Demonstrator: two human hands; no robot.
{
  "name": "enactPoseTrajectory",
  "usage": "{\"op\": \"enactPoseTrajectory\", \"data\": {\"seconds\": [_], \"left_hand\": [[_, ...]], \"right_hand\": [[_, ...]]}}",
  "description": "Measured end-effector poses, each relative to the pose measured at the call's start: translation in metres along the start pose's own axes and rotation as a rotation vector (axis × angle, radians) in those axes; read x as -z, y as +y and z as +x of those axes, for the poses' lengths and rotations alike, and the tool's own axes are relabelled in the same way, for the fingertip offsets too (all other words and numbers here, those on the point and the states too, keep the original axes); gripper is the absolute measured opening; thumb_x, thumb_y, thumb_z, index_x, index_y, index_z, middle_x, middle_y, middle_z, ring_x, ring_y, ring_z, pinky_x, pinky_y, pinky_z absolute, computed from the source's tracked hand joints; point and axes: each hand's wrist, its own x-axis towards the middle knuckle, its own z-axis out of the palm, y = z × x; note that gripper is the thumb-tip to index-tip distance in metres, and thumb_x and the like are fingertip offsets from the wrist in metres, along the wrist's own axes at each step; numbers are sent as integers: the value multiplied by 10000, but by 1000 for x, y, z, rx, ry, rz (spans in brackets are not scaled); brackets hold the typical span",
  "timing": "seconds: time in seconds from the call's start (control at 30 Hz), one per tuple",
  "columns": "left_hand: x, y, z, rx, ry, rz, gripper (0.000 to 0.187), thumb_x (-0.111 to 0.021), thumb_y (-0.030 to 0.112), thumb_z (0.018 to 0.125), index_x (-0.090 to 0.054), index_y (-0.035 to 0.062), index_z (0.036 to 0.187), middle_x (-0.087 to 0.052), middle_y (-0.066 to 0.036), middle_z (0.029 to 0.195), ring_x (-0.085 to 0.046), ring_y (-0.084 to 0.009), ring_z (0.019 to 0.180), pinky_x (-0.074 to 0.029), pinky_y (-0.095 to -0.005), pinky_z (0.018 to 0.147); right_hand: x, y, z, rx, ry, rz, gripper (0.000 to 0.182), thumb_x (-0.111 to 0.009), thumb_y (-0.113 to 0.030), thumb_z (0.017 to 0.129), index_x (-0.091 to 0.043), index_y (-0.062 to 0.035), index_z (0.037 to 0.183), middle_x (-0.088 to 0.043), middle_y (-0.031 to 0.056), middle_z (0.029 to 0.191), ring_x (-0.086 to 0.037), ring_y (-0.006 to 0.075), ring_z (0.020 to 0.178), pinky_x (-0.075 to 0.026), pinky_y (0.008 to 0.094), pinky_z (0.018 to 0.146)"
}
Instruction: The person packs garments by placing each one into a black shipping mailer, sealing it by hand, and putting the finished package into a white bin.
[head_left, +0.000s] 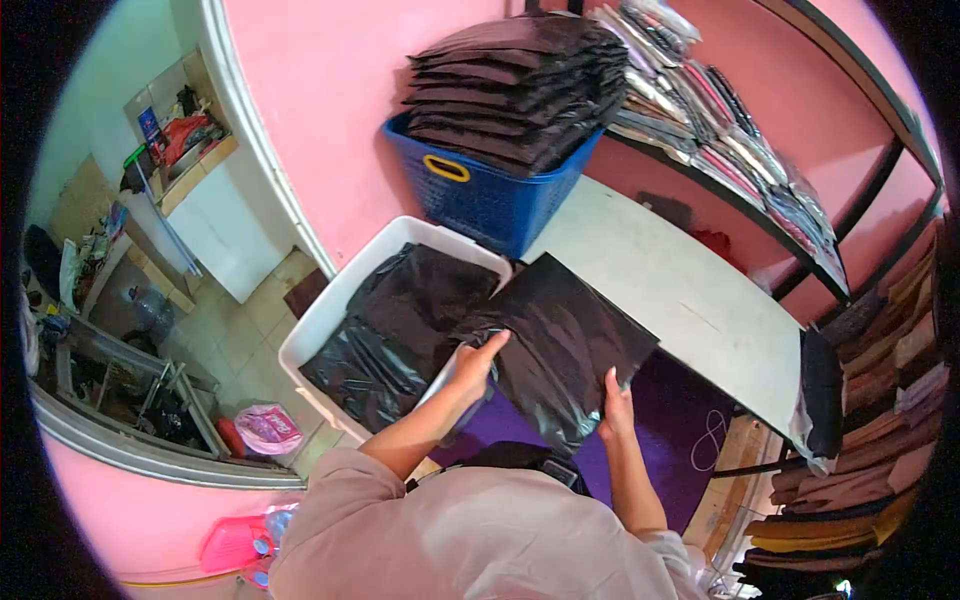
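Note:
A flat black plastic package is held between both hands in front of my body. My left hand grips its left edge, thumb on top. On the right edge, my right hand holds it with the thumb up and the other fingers hidden beneath. Close by my left hand stands a white basket with black plastic packages lying in it. Behind it, a blue basket carries a tall stack of similar black packages.
A white tabletop stretches to the right. Above it, a black-framed shelf holds clear-wrapped folded clothes. Folded fabrics are piled at far right. A purple surface lies below the package. A doorway on the left shows another room.

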Motion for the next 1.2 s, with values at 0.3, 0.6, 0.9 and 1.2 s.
{"op": "enactPoseTrajectory", "data": {"seconds": [0.3,0.6,0.9,1.2], "left_hand": [[187,87,10,-90,359,-128,499,-752,268,669,-559,-70,983,-577,-127,996,-560,-223,860,-448,-350,789],[319,53,34,117,602,-64,519,-667,324,760,-501,-43,1087,-539,-146,1100,-533,-290,969,-432,-419,831],[343,25,35,167,430,-318,320,-498,238,879,-511,-19,1069,-544,-137,1107,-523,-300,985,-400,-439,901],[277,58,-3,-374,843,637,455,-596,219,770,-449,-85,1074,-536,-205,1065,-517,-344,1006,-380,-449,899]], "right_hand": [[-166,107,1,-304,-330,22,399,-609,-26,768,-440,-82,1125,-537,59,1105,-511,197,1000,-400,362,890],[-190,258,3,-655,-240,-589,362,-678,-117,737,-455,20,987,-549,128,915,-540,246,849,-458,381,662],[-195,215,-10,-802,-259,-655,256,-634,-55,754,-500,67,935,-530,139,810,-541,221,693,-484,350,549],[-215,147,3,-171,-1166,-1714,416,-519,-242,848,-447,17,1165,-482,165,1199,-499,318,1064,-422,443,876]]}}
